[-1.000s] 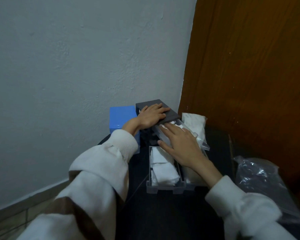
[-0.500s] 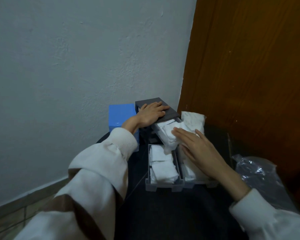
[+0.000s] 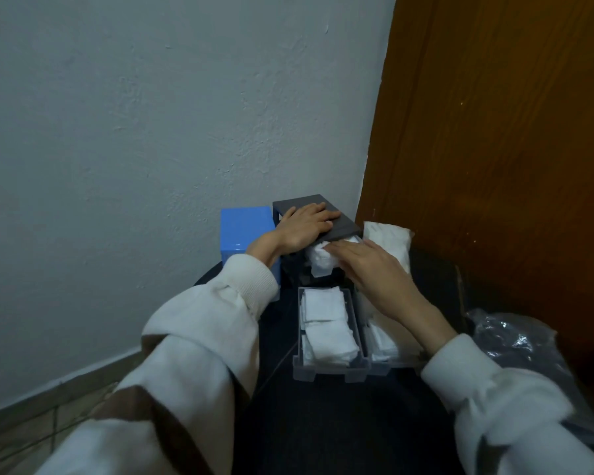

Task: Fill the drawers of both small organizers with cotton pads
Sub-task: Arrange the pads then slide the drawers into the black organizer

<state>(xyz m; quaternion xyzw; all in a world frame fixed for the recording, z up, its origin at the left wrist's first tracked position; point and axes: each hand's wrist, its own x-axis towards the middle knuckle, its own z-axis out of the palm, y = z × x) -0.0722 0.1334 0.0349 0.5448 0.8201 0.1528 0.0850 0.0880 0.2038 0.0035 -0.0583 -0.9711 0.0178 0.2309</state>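
A dark grey organizer (image 3: 343, 224) stands in the corner beside a blue organizer (image 3: 244, 234). My left hand (image 3: 304, 226) rests flat on the grey organizer's top. An upper drawer (image 3: 323, 264) juts out of it, heaped with white cotton pads. My right hand (image 3: 374, 269) lies with straight fingers on those pads. Two clear drawers sit on the dark table in front: the left drawer (image 3: 330, 366) holds stacked cotton pads (image 3: 326, 329), the right drawer (image 3: 384, 341) is partly hidden under my right forearm. A bag of cotton pads (image 3: 390, 240) leans at the back right.
A crumpled clear plastic bag (image 3: 522, 344) lies at the right by the wooden door (image 3: 494, 132). A grey wall (image 3: 151, 132) closes the left and back. The round dark table (image 3: 323, 423) ends at the left over a tiled floor (image 3: 31, 419).
My right hand slid back from the pads toward the right drawer, then returned forward onto the pads in the jutting upper drawer. My left hand stayed on the organizer's top.
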